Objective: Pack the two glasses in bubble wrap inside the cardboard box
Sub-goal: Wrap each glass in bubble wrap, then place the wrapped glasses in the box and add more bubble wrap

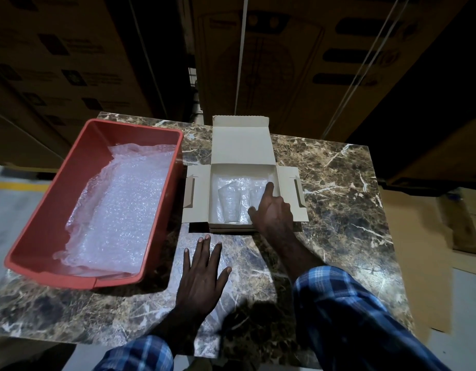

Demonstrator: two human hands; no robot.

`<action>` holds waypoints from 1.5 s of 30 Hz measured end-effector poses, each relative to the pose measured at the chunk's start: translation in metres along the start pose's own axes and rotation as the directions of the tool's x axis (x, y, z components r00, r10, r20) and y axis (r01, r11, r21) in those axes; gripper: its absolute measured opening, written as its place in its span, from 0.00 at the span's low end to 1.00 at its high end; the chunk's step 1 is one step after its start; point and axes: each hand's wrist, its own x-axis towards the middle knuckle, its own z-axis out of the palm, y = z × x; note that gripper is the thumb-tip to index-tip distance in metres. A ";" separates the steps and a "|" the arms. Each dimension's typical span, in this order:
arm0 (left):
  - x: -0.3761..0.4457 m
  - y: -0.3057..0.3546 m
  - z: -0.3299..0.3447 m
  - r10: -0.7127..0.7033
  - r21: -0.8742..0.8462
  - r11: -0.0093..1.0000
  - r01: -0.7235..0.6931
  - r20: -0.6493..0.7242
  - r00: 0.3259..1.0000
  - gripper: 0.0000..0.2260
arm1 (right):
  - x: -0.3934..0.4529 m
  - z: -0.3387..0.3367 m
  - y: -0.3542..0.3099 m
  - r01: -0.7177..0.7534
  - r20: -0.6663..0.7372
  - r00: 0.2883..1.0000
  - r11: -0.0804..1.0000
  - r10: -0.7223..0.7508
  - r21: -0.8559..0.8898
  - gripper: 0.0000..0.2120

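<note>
Box: cardboard box [242, 148] lies open on the marble table [338, 183], lid flap folded away toward the far side, side flaps spread left and right.
Lining: bubble wrap sheet [231, 180] covers the floor of the box, under the glasses.
Left glass: clear glass [229, 204] lies on its side inside the box, left of centre, on the wrap.
Right glass: second glass [255, 196] lies beside the first, in the right half of the box (its near end is hidden behind the hand).
Right hand: right hand [271, 210] reaches into the box over the second glass, index finger stretched out toward the far right corner, thumb out to the left, the other fingers bent; whether they grip the glass or only rest on it cannot be told.
Left hand: left hand [202, 271] lies flat on the table just in front of the box, fingers straight and spread, pressing on a thin clear sheet [223, 314] that is hard to make out against the marble.
Bin: red plastic bin [44, 210] sits at the left of the table, just beside the box.
Bin contents: loose bubble wrap [119, 210] fills its bottom.
Sleeves: blue plaid sleeves [346, 317] on both arms.
Background: large brown cartons [285, 62] stacked behind the table.
</note>
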 end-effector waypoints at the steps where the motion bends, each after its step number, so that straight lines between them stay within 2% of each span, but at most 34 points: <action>1: 0.000 0.001 -0.001 -0.001 -0.003 1.000 0.001 0.000 1.000 0.29 | -0.001 -0.001 0.000 0.001 -0.001 1.000 1.000 -0.001 0.006 0.34; 8: -0.009 0.007 -0.013 0.015 -0.047 0.999 -0.016 -0.011 1.000 0.28 | -0.004 -0.007 0.001 0.078 -0.118 0.990 0.996 -0.072 0.048 0.27; 13: -0.016 0.019 -0.033 0.041 -0.151 0.987 -0.064 -0.156 0.987 0.25 | -0.017 -0.021 -0.003 0.196 -0.206 0.963 0.975 -0.172 0.103 0.23; 17: -0.014 0.028 -0.070 0.093 -0.201 0.966 -0.166 -0.328 0.940 0.19 | -0.033 -0.028 -0.011 0.298 -0.211 0.941 0.943 -0.264 0.150 0.20; 20: -0.015 0.029 -0.106 0.110 -0.180 0.959 -0.220 -0.482 0.869 0.15 | -0.048 -0.028 -0.022 0.406 -0.207 0.907 0.893 -0.367 0.193 0.18; 24: -0.026 0.012 -0.155 0.087 -0.119 0.974 -0.193 -0.592 0.802 0.10 | -0.071 -0.023 -0.049 0.530 -0.198 0.847 0.809 -0.493 0.253 0.16; 27: -0.037 -0.021 -0.189 0.069 -0.079 0.986 -0.147 -0.607 0.792 0.10 | -0.090 -0.017 -0.077 0.605 -0.176 0.796 0.747 -0.580 0.275 0.13; 30: -0.044 -0.062 -0.217 -0.033 -0.107 0.994 -0.029 -0.534 0.845 0.14 | -0.106 -0.006 -0.104 0.681 -0.146 0.728 0.686 -0.669 0.256 0.12; 33: -0.046 -0.106 -0.240 -0.118 -0.100 0.991 0.085 -0.403 0.907 0.09 | -0.117 0.008 -0.136 0.697 -0.018 0.693 0.663 -0.721 0.275 0.13; 34: -0.043 -0.121 -0.246 -0.134 -0.084 0.990 0.113 -0.311 0.941 0.09 | -0.118 0.015 -0.147 0.703 0.030 0.675 0.655 -0.737 0.277 0.13; 36: -0.034 -0.150 -0.255 -0.166 -0.041 0.985 0.165 -0.020 0.986 0.14 | -0.118 0.031 -0.170 0.695 0.147 0.652 0.664 -0.744 0.275 0.12; 38: -0.022 -0.172 -0.257 -0.202 0.007 0.978 0.208 0.278 0.939 0.18 | -0.114 0.046 -0.193 0.661 0.306 0.646 0.713 -0.699 0.233 0.11; 39: -0.015 -0.179 -0.256 -0.195 0.020 0.979 0.202 0.371 0.908 0.19 | -0.112 0.053 -0.203 0.648 0.382 0.637 0.734 -0.670 0.206 0.10; 42: 0.002 -0.191 -0.251 -0.105 0.054 0.994 0.091 0.488 0.866 0.20 | -0.104 0.074 -0.228 0.612 0.536 0.615 0.779 -0.579 0.140 0.11; 45: 0.014 -0.198 -0.244 -0.074 0.088 0.996 0.030 0.557 0.827 0.20 | -0.097 0.088 -0.237 0.568 0.625 0.623 0.821 -0.470 0.052 0.13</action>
